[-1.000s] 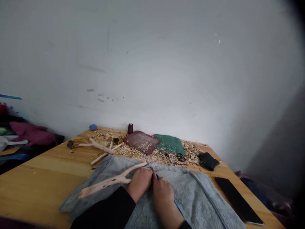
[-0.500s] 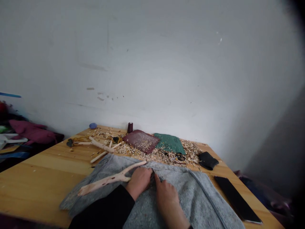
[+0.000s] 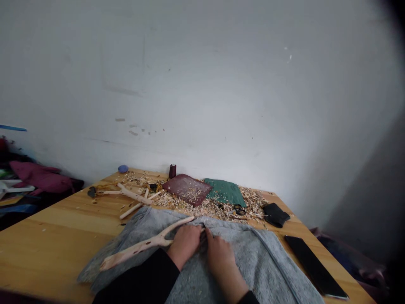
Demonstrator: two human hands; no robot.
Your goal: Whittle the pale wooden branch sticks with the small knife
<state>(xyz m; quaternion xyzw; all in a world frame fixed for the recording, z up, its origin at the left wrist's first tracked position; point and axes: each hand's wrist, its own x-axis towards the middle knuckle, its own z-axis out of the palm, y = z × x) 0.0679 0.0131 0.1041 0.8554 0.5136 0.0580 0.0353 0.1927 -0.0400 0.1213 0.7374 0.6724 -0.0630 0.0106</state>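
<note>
A peeled forked stick (image 3: 136, 250) lies slantwise over a grey cloth (image 3: 249, 257), its thick end toward the lower left. My left hand (image 3: 186, 242) is closed around the stick's lower fork branch, and the tip of that branch shows just past my fingers. Right beside that tip is my right hand (image 3: 220, 252), its fingers curled and the index finger or thumb reaching toward it. Something small and dark shows between the two hands; what my right hand grips is hidden.
Wood shavings (image 3: 205, 207) cover the table's back, around a maroon cloth (image 3: 187, 188), a green cloth (image 3: 225, 192) and scissors (image 3: 239, 209). More peeled sticks (image 3: 134, 194) lie at left, with a thread spool (image 3: 172, 170) behind. A black pouch (image 3: 276, 215) and phone (image 3: 311, 264) are at right.
The stick and my left hand have shifted slightly. The fork branch's tip now shows between my hands, where a dark thing showed more plainly before. Both hands stay close together.
</note>
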